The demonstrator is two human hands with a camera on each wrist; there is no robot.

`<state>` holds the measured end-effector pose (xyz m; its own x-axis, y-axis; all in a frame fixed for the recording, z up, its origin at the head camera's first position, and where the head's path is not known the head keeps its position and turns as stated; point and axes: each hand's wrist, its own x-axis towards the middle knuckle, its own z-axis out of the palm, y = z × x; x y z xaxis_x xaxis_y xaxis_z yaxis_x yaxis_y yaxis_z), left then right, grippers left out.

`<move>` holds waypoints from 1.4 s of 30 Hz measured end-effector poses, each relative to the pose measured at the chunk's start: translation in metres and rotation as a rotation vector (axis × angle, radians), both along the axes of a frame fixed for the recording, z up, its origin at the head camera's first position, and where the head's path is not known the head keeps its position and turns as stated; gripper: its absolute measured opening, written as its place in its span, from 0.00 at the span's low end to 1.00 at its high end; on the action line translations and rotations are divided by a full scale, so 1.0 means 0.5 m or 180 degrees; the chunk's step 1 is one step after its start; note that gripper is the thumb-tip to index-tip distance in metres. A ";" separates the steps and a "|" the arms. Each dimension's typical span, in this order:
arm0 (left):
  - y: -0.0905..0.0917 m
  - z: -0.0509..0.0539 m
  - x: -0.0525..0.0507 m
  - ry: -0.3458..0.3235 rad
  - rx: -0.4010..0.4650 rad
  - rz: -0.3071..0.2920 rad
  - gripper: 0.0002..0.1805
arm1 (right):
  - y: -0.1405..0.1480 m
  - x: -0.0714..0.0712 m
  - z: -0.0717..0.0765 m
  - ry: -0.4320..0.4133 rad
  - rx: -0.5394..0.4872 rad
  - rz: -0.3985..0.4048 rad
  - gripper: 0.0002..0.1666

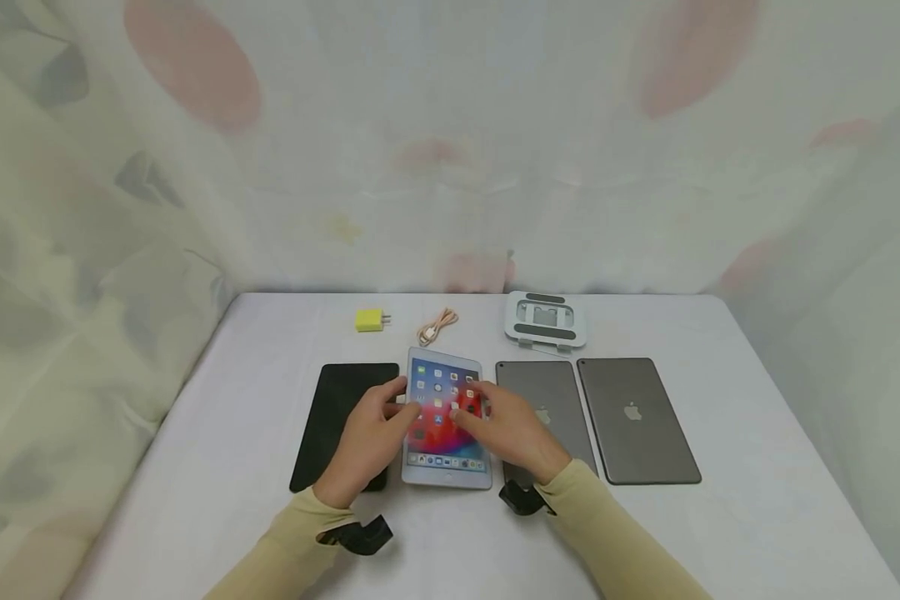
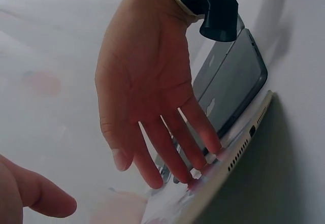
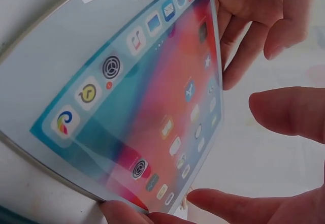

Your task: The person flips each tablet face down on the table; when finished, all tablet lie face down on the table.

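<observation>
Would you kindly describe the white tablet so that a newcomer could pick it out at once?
On the white table, look between the left hand and the right hand. The white tablet is there, with a black tablet to its left and a grey tablet to its right. Of these three, it alone is white-framed, with a lit, colourful screen.

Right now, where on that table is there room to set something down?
The white table is bare right of the rightmost gray tablet and left of the black tablet. It's crowded mid-table: left hand and right hand are at the lit tablet, with the coiled cable behind.
</observation>
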<state>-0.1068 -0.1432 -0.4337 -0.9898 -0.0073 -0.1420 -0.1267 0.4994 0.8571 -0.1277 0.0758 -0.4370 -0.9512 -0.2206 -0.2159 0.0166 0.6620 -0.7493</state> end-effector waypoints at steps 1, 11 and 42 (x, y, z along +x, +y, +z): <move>0.000 0.002 0.000 0.0017 0.0013 -0.0008 0.33 | -0.001 -0.001 0.000 0.0000 -0.0005 0.0000 0.38; 0.003 0.014 -0.001 0.0022 0.0023 -0.0067 0.34 | -0.003 -0.004 -0.004 -0.0066 -0.0126 -0.0030 0.37; 0.040 0.045 0.000 0.0346 0.0411 -0.0148 0.29 | 0.000 -0.003 -0.005 -0.0404 -0.0891 0.0118 0.49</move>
